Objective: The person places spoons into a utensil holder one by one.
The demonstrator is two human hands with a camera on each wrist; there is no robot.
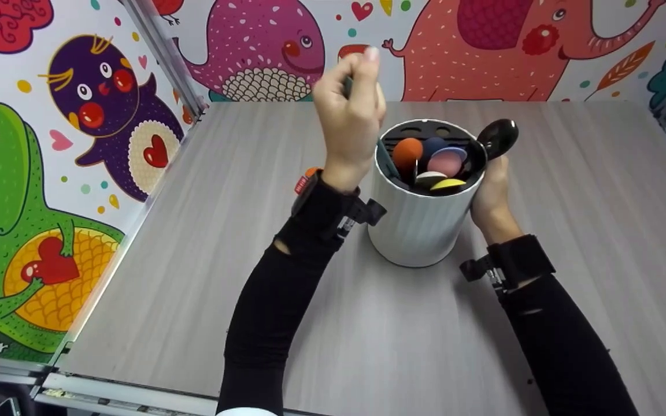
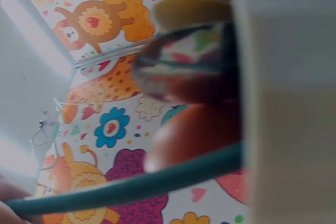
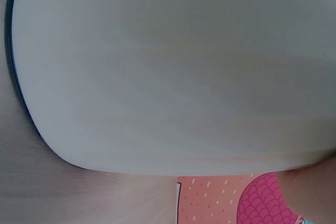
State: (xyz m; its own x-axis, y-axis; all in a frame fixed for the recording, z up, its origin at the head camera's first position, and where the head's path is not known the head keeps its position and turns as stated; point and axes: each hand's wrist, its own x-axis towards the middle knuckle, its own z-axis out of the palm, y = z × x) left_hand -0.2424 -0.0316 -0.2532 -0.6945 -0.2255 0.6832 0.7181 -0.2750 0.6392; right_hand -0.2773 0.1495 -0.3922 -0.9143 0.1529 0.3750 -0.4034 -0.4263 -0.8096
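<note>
A white cylindrical utensil holder (image 1: 417, 225) stands upright on the table, a black insert inside its rim. My left hand (image 1: 351, 112) is raised at its left, fingers curled round the upper end of a thin teal-handled utensil (image 2: 131, 184). The utensil's lower part slants down inside the left rim. On the holder's right side, my right hand (image 1: 492, 193) grips the white wall, its fingers partly hidden behind. In the right wrist view that wall fills most of the picture, with a bit of the hand at the lower right. A black spoon (image 1: 498, 138) leans out over the right rim.
Inside the holder are an orange rounded head (image 1: 407, 153), a pink one (image 1: 445, 163), a yellow one (image 1: 447, 184) and several others. The wood-grain table (image 1: 194, 277) meets cartoon-printed walls (image 1: 263, 52) at the back and left.
</note>
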